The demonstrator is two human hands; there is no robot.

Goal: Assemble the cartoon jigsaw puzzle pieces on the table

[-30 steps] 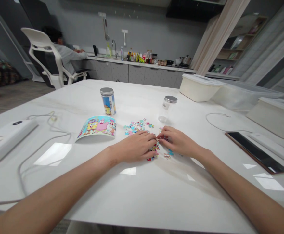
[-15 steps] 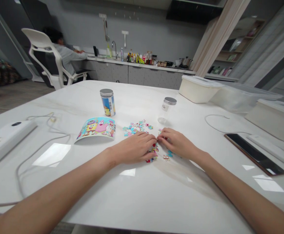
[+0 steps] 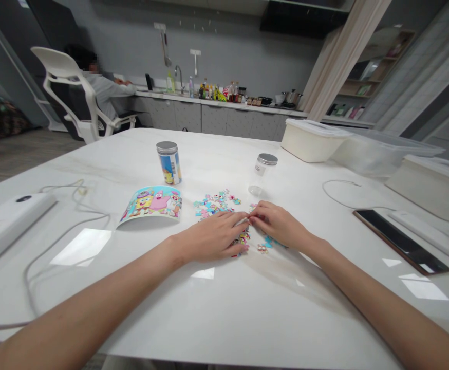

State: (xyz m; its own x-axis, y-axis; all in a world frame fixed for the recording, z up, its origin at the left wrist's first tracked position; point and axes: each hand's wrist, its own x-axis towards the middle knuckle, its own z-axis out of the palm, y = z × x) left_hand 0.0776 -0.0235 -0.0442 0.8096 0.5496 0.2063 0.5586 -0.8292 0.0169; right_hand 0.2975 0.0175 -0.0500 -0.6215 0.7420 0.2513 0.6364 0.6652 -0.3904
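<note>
Colourful jigsaw puzzle pieces (image 3: 212, 203) lie in a loose pile on the white table, partly covered by my hands. My left hand (image 3: 217, 234) rests low over the near part of the pile, fingers stretched out and a little apart. Its fingertips meet those of my right hand (image 3: 270, 221), whose thumb and forefinger pinch what appears to be a small puzzle piece, mostly hidden. Below my right hand lie a loose pale piece (image 3: 262, 248) and a blue piece (image 3: 268, 241). Left of the pile stands a curved cartoon picture sheet (image 3: 153, 203).
Behind the pile are a picture-labelled jar (image 3: 169, 164) and a clear jar (image 3: 262, 174), both with silver lids. At right lie a dark phone-like slab (image 3: 399, 239), a cable and plastic boxes (image 3: 313, 141). A white device (image 3: 12, 221) with cables sits left. A person (image 3: 107, 92) sits beyond.
My left index finger has stretched out further toward my right fingertips. Both hands stay over the same spot, and the view has shifted very slightly.
</note>
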